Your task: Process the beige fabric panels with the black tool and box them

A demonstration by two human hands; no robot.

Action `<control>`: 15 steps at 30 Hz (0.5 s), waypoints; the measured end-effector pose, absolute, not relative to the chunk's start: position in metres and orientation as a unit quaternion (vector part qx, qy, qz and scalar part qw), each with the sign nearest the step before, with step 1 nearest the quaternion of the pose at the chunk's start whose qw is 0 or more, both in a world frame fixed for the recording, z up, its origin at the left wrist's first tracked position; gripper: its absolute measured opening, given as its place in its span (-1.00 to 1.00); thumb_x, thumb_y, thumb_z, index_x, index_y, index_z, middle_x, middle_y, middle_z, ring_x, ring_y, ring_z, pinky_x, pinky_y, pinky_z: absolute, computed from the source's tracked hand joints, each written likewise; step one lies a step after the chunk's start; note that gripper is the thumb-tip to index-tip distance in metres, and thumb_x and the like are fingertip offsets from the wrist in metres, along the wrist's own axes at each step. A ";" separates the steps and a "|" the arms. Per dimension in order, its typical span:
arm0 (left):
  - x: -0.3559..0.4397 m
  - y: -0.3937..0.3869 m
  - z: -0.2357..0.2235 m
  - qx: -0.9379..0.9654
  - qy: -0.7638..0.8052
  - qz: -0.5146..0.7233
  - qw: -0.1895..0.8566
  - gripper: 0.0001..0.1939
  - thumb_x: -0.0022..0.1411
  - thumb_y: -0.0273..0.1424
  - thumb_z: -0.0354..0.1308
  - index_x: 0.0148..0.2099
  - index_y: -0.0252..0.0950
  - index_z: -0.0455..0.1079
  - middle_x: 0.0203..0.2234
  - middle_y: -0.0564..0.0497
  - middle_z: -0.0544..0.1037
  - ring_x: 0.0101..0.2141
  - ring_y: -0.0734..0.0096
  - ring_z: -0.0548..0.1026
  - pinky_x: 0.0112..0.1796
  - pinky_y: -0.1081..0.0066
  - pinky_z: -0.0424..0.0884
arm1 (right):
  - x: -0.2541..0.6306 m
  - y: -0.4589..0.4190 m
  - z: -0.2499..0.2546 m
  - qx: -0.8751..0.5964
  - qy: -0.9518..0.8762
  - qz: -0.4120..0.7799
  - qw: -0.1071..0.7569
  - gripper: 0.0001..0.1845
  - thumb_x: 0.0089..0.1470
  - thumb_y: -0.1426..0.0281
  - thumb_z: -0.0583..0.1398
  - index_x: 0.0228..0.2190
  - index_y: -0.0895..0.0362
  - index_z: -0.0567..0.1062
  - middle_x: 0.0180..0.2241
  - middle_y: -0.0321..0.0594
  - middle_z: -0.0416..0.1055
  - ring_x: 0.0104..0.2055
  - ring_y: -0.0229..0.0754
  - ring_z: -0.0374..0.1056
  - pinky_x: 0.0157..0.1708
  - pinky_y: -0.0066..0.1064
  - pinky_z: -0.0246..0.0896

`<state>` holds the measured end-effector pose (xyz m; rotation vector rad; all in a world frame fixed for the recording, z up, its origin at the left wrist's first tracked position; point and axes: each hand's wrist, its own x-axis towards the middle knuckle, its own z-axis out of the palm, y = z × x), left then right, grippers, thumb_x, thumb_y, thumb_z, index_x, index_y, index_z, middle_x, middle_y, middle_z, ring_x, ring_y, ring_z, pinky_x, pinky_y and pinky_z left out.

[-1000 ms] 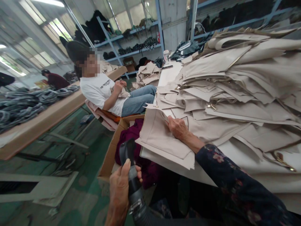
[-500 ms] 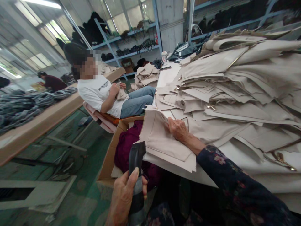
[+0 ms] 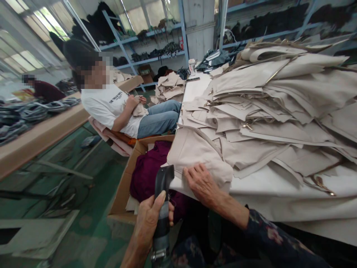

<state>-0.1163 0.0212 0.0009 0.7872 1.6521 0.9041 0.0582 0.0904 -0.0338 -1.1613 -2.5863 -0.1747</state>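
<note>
My left hand [image 3: 149, 217] is closed around the handle of a black hand tool [image 3: 164, 178] with a bent head, grey bands and a metal clamp low down. I cannot tell the tool's exact kind. Its head is beside the near left corner of a beige bag panel [image 3: 192, 145], which lies at the table's edge. On that panel rests my right hand [image 3: 200, 182], palm down, fingers apart and slightly bent. Behind and to the right, a tall heap of similar beige pieces [image 3: 279, 89] shows gold zips and metal clasps.
Below the table corner stands a cardboard box [image 3: 119, 201] with dark purple cloth [image 3: 147, 171] inside. A seated person in a white shirt [image 3: 103, 108] handles a beige piece beyond it. The white table [image 3: 192, 89] carries a phone and a cup. Loaded shelves line the back.
My right hand has let go of the panel's upper right edge and moved towards me, now lying flat on it. The panel lies flatter. My left hand still grips the tool; the view shifted slightly.
</note>
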 end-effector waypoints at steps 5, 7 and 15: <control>-0.117 0.018 0.002 0.326 0.684 0.377 0.534 -0.50 0.01 0.02 0.18 -0.47 -0.41 0.40 -0.76 -0.03 0.45 -0.74 0.44 0.38 -0.69 0.51 0.30 | 0.085 0.108 -0.031 -0.365 -0.925 -0.056 0.086 -0.75 0.17 0.50 0.08 -0.09 0.21 0.40 -0.28 -0.06 0.35 -0.24 -0.01 0.21 -0.21 -0.15 0.12; -0.115 0.020 0.003 0.322 0.676 0.383 0.540 -0.50 0.00 0.01 0.19 -0.49 -0.41 0.39 -0.76 -0.01 0.44 -0.75 0.46 0.37 -0.69 0.51 0.31 | 0.087 0.105 -0.030 -0.368 -0.924 -0.054 0.083 -0.77 0.19 0.41 0.09 -0.14 0.24 0.42 -0.27 -0.03 0.34 -0.22 0.01 0.20 -0.20 -0.12 0.12; -0.110 0.033 0.012 0.325 0.665 0.373 0.559 -0.50 0.00 0.00 0.19 -0.50 -0.43 0.42 -0.75 -0.04 0.46 -0.74 0.45 0.39 -0.69 0.52 0.31 | 0.073 0.086 -0.041 -0.370 -0.923 -0.077 0.075 -0.77 0.10 0.64 0.03 -0.26 0.32 0.45 -0.31 -0.01 0.32 -0.26 -0.01 0.21 -0.13 -0.03 0.11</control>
